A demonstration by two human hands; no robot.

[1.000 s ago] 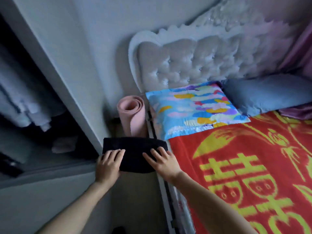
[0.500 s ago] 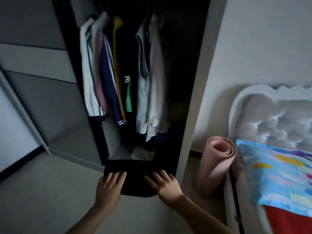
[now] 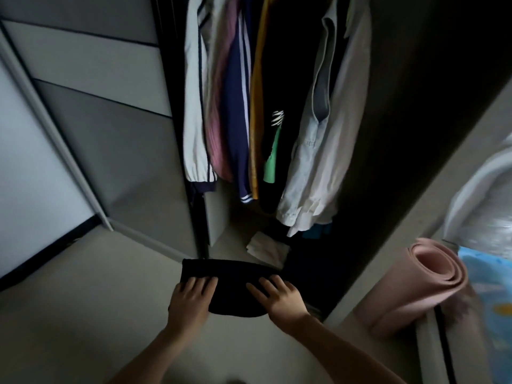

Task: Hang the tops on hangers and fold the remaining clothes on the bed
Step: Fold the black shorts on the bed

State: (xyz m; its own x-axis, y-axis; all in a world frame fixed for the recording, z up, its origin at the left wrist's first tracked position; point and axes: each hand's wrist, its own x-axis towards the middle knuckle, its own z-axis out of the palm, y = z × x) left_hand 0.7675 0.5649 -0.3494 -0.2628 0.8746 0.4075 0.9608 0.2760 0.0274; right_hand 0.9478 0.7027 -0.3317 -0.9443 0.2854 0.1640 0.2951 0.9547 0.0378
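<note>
Both hands hold a folded black garment (image 3: 235, 284) in the air between them. The left hand (image 3: 191, 299) and right hand (image 3: 279, 297) lay straight fingers on top, with the thumbs hidden beneath. Just beyond the hands, tops (image 3: 318, 148) hang in a dark wardrobe (image 3: 388, 162). A rolled pink mat (image 3: 415, 286) stands right of the right hand.

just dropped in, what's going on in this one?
A person is holding a folded black garment in front of them. The left hand and right hand each grip one end, with fingers laid on top and thumbs hidden. They face an open wardrobe where several tops already hang. A white cloth lies on the wardrobe floor, and a rolled pink mat stands at the right. The garment is not yet set down.
</note>
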